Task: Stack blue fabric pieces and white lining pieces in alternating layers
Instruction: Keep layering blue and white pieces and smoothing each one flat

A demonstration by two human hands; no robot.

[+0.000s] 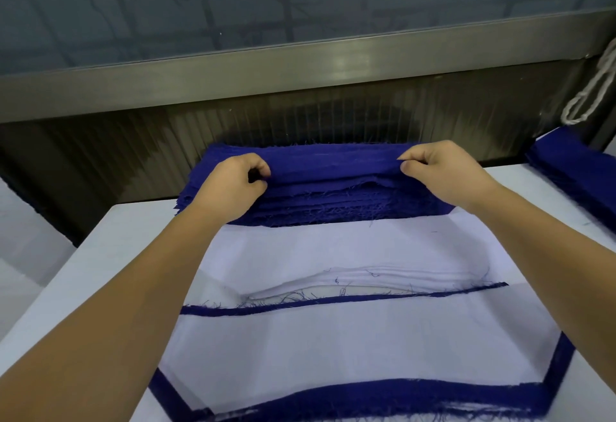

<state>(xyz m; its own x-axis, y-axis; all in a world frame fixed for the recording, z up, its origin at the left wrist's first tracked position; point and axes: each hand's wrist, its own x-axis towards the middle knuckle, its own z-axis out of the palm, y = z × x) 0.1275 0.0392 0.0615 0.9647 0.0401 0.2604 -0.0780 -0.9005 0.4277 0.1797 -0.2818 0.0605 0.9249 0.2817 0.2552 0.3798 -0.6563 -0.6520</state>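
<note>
Head view looks down on a white table point(100, 255) whose far edge meets a dark ribbed wall point(333, 111) under a metal ledge point(300, 64). A pile of blue pieces point(333, 198) sits at that far edge, touching the wall, its long axis running left to right and its frayed near edges facing the person. Both hands are at the pile's top: the left hand point(230, 185) pinches the top blue piece point(333, 158) near its left end, and the right hand point(440, 171) pinches the same piece near its right end, thumb against curled fingers, so each grip is closed on the cloth. Nearer than the pile lies one layered stack point(350, 338), white lining on top with blue borders showing at its near, left and right sides and a thin blue strip point(333, 301) crossing it left to right. Bare table lies left of the pile. Right of the pile, well apart, a second blue pile point(573, 171) sits at the table's right edge, with a white cord point(596, 88) hanging above it.
</note>
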